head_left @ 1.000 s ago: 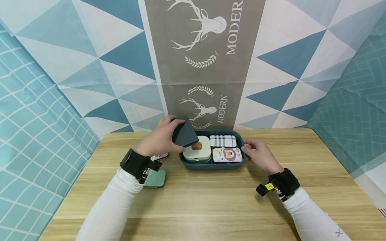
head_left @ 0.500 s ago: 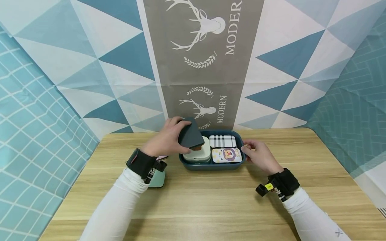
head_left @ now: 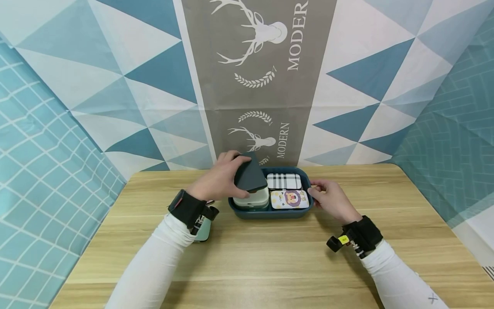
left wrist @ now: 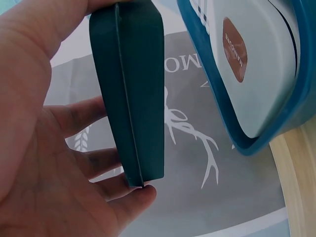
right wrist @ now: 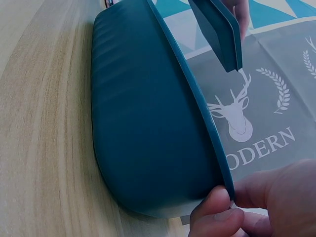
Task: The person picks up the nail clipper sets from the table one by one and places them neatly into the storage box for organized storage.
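My left hand (head_left: 221, 178) grips a dark green box-shaped case (head_left: 250, 174) by its edges, tilted over the left end of a blue storage basket (head_left: 270, 215). In the left wrist view the case (left wrist: 133, 94) shows a seam running along its narrow side. Below it in the basket sits a whitish box (head_left: 250, 201), whose brown label (left wrist: 234, 49) shows in that view. Beside it lie a plaid tin (head_left: 284, 180) and a lion-print tin (head_left: 289, 199). My right hand (head_left: 333, 199) pinches the basket's right rim between thumb and fingers.
A pale green flat item (head_left: 203, 232) lies on the wooden table (head_left: 278, 262), partly hidden by my left wrist. Another small item behind that wrist is nearly covered. A patterned backdrop (head_left: 247, 94) rises right behind the basket.
My left hand has carried the dark green case to the right, over the whitish box, whose label is now covered in the head view. My right hand stays at the rim.
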The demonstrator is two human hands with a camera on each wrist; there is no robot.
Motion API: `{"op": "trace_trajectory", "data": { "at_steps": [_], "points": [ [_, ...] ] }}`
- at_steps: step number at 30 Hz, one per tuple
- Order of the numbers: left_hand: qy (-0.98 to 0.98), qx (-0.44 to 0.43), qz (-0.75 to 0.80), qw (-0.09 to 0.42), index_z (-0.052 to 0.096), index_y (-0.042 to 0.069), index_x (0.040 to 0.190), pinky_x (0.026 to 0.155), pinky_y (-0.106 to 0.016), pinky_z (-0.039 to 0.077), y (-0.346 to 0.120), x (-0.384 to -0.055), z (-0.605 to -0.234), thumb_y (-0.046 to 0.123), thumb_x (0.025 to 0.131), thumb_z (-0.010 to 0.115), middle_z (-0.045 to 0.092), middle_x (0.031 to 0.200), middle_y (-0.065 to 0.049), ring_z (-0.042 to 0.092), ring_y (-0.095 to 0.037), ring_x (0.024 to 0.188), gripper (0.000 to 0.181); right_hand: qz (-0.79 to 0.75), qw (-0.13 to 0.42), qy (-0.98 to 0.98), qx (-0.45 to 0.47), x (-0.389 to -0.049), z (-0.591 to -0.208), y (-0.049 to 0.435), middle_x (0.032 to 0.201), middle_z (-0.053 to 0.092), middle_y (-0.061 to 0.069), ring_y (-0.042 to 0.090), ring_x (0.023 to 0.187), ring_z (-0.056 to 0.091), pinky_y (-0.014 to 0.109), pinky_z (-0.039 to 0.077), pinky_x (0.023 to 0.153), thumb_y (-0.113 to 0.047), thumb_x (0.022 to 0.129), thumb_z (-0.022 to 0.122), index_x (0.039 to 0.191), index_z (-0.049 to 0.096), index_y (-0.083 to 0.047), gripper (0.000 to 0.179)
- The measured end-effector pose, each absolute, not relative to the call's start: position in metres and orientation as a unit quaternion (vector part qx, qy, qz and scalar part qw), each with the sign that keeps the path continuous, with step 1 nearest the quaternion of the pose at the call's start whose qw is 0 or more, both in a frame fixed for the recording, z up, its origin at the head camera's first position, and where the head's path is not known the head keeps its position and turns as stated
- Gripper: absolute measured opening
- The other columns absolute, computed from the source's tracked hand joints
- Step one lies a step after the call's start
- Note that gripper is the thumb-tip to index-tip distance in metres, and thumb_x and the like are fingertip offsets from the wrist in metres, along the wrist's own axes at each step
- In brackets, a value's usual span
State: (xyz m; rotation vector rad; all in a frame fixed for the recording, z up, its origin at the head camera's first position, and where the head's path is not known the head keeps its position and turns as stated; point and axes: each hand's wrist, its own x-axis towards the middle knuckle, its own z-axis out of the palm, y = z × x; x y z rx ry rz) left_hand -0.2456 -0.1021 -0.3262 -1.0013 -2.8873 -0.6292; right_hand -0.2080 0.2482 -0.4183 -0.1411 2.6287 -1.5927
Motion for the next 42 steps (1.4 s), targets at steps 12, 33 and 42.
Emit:
{"op": "trace_trajectory", "data": {
  "at_steps": [12, 33, 42],
  "points": [
    [-0.92, -0.333, -0.205, 0.0, 0.046, 0.011, 0.16, 0.098, -0.05, 0.049, -0.092, -0.249, -0.33, 0.036, 0.079, 0.091, 0.035, 0.161, -0.021, 0.032, -0.037, 0.142, 0.096, -0.518, 0.029, 0.853, -0.048, -0.209, -0.42, 0.249, 0.102, 0.063, 0.022, 0.032, 0.079, 0.063, 0.034, 0.055, 0.065, -0.013, 0.111, 0.057, 0.149, 0.053, 0.007, 0.044],
    [-0.917, -0.347, -0.199, -0.008, 0.047, 0.013, 0.159, 0.098, -0.047, 0.051, -0.076, -0.253, -0.334, 0.038, 0.08, 0.091, 0.035, 0.161, -0.017, 0.032, -0.033, 0.141, 0.094, -0.518, 0.029, 0.853, -0.051, -0.209, -0.42, 0.249, 0.1, 0.062, 0.018, 0.034, 0.078, 0.062, 0.033, 0.054, 0.064, -0.013, 0.111, 0.056, 0.15, 0.051, 0.008, 0.045],
    [-0.91, -0.362, -0.203, -0.009, 0.047, 0.014, 0.159, 0.095, -0.044, 0.052, -0.069, -0.256, -0.336, 0.037, 0.079, 0.09, 0.039, 0.155, -0.012, 0.036, -0.031, 0.135, 0.094, -0.515, 0.03, 0.855, -0.046, -0.209, -0.419, 0.248, 0.102, 0.062, 0.02, 0.028, 0.077, 0.061, 0.032, 0.055, 0.065, -0.014, 0.111, 0.057, 0.15, 0.052, 0.007, 0.045]
  ]
}}
